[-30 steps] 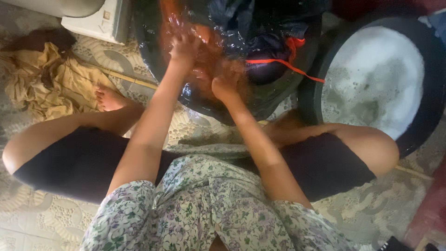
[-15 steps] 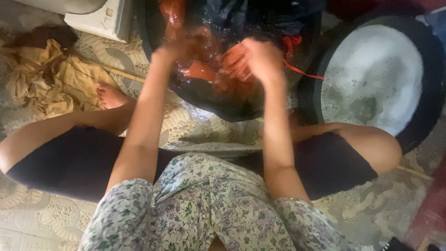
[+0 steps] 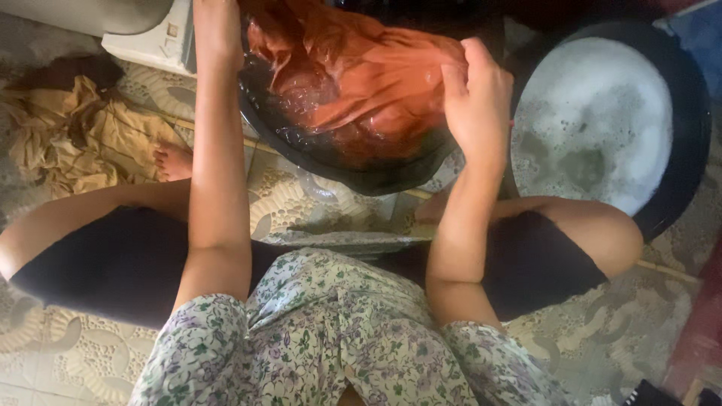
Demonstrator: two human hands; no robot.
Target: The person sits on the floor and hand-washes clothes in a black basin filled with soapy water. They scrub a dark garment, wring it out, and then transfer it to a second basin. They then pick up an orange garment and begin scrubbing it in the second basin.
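Both hands, right (image 3: 477, 98) and left (image 3: 218, 30), grip wet orange cloth (image 3: 353, 83) in a black basin (image 3: 361, 169); another basin (image 3: 677, 188) holds suds.

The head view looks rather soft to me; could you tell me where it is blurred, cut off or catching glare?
In the head view, the whole frame is soft; the wet orange cloth shows shiny highlights; the left hand is cut by the top edge; the right hand grips the cloth, fairly clear; the foamy basin looks pale and washed-out.
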